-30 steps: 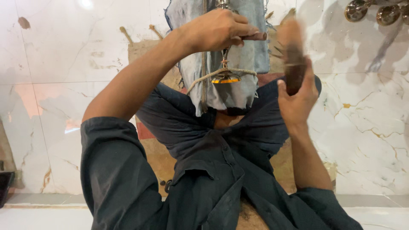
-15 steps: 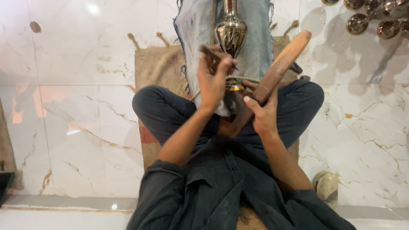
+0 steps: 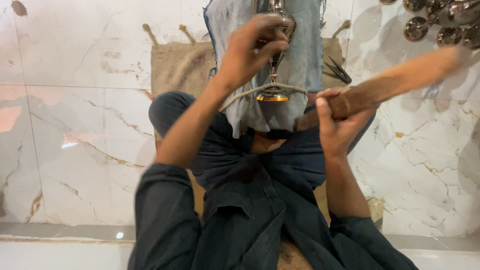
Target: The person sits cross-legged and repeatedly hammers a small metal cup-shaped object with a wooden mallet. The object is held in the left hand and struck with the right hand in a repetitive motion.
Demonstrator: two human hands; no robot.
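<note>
Left hand [image 3: 252, 52] wrapped around shiny goblet-shaped metal piece [image 3: 274, 75] over grey-blue cloth [image 3: 305, 65]; right hand [image 3: 337, 122] clamped on long brown wooden stick [image 3: 390, 90], just beside.

White marble floor [image 3: 75, 125], burlap mat [image 3: 180, 65] on it, scissors [image 3: 339, 70], shiny metal vessels [image 3: 440, 25]

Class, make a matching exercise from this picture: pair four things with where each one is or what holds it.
Things:
1. wooden bat
2. metal goblet
3. scissors
4. sackcloth mat

Places:
A. lying flat on the marble floor under the seated person
B. gripped at one end by the right hand
C. lying on the mat to the right of the grey cloth
D. standing on the grey cloth, its upper part under the left hand

Pairs: 1-B, 2-D, 3-C, 4-A
</note>
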